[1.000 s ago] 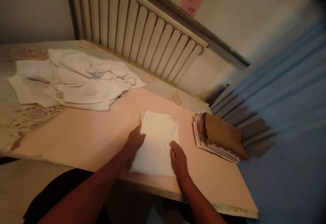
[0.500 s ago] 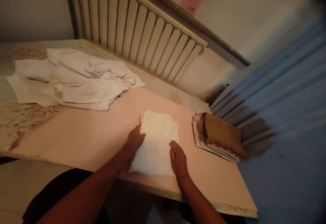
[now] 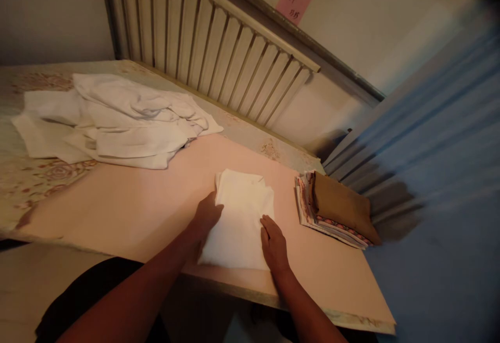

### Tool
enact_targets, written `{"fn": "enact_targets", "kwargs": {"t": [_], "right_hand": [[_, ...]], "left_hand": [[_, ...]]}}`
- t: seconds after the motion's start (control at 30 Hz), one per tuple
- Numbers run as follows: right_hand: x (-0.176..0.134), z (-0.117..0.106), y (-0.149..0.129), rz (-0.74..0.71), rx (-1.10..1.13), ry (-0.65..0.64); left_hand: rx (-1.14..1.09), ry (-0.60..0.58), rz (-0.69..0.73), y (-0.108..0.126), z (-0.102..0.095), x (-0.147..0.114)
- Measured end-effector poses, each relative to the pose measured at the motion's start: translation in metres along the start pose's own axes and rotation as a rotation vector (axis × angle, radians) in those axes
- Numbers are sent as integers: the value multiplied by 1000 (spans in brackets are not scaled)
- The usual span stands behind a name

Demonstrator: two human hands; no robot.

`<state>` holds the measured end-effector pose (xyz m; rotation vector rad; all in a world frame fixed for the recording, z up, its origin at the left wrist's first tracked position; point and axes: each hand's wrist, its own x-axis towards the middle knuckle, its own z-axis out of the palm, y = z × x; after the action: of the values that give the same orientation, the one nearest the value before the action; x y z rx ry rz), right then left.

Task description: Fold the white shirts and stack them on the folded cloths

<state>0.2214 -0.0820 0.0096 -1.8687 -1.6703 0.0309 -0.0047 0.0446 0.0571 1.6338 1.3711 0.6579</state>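
A folded white cloth (image 3: pixel 240 218) lies near the front edge of the table, its layers showing at the far end. My left hand (image 3: pixel 209 212) grips its left edge, thumb on top and the other fingers mostly hidden along the side. On the opposite edge, my right hand (image 3: pixel 273 244) is closed on the cloth with its fingers bent over the side. A loose heap of white cloth (image 3: pixel 133 119) rests at the back left, rumpled and overlapping itself.
Pink sheeting (image 3: pixel 156 202) covers much of the table, over a flowered cover (image 3: pixel 58 174). A stack of folded cloths, brown one on top (image 3: pixel 341 200), sits at the right. Behind stands a radiator (image 3: pixel 219 46); a blue curtain (image 3: pixel 441 192) hangs at the right.
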Motion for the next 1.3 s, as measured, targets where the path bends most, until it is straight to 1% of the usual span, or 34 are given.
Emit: {"fn": "enact_targets", "kwargs": {"t": [0.13, 0.3, 0.47, 0.67, 0.9, 1.3], "right_hand": [[0, 0, 0, -11, 1, 7], [0, -1, -1, -9, -2, 6], [0, 0, 0, -11, -10, 7], [0, -1, -2, -8, -17, 6], [-1, 0, 1, -8, -25, -8], [-1, -1, 0, -3, -6, -3]], "left_hand": [[-4, 4, -24, 0, 0, 1], [-43, 2, -2, 1, -2, -2], [-15, -16, -17, 3, -2, -1], [-43, -15, -2, 2, -1, -2], [0, -9, -11, 1, 0, -1], [-57, -27, 8, 6, -4, -6]]}}
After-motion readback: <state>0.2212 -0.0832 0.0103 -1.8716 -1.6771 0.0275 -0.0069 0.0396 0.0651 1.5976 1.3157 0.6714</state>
